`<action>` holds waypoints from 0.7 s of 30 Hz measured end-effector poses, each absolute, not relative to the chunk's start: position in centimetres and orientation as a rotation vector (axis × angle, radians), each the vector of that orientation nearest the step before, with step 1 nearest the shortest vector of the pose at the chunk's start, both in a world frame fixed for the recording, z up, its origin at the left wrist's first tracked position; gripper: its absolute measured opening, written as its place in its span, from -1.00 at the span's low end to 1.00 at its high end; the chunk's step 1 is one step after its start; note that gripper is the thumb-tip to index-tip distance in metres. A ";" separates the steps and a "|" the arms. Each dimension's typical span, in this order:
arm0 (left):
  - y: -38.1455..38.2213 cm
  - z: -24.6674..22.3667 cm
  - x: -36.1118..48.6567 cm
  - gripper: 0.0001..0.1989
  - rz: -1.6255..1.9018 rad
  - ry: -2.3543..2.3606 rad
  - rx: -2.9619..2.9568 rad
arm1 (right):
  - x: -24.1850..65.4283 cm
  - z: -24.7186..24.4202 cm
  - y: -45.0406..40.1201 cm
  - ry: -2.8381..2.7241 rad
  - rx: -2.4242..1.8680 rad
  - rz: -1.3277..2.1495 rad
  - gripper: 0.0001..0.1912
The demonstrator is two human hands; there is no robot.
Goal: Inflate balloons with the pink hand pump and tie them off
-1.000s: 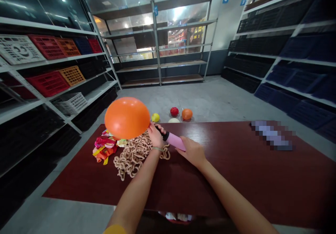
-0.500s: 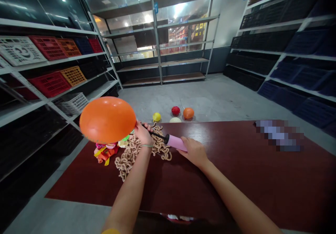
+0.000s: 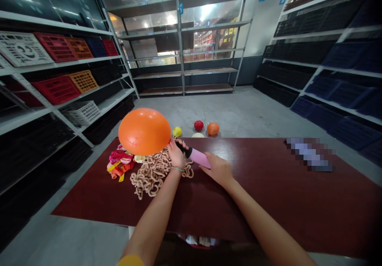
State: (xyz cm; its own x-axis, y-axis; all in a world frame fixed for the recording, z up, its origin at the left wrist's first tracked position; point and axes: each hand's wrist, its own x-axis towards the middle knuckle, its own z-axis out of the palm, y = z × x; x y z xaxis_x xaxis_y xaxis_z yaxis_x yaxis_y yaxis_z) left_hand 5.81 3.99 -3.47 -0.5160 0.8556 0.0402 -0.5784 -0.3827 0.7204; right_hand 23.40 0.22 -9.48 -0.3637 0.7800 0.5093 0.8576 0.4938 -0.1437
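Note:
A large inflated orange balloon [image 3: 145,131] sits at the end of a pink and black hand pump [image 3: 200,157]. My left hand [image 3: 176,154] is closed around the balloon's neck and the pump's black front end; the nozzle itself is hidden. The fingers of my right hand [image 3: 219,169] wrap the rear of the pink barrel. Below the balloon lies a tangled heap of beige, rope-like loops [image 3: 151,174] on the table, partly behind my left wrist. Left of it is a pile of limp, colourful balloons [image 3: 121,163].
The dark red table [image 3: 268,202] carries a blurred-out flat object [image 3: 308,154] at right. Beyond its far edge, small yellow [image 3: 177,131], red [image 3: 198,125] and orange [image 3: 213,129] balloons rest on the floor. Shelves with crates [image 3: 56,89] stand at left.
My left hand and the balloon have moved right, towards my right hand. The black rod that showed between the hands has slid into the pink barrel. The right hand has hardly moved.

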 end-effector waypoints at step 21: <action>1.2 -1.3 -2.5 -0.77 1.793 1.003 0.894 | 24.1 -8.0 -0.5 -2.439 -1.079 -0.238 -0.46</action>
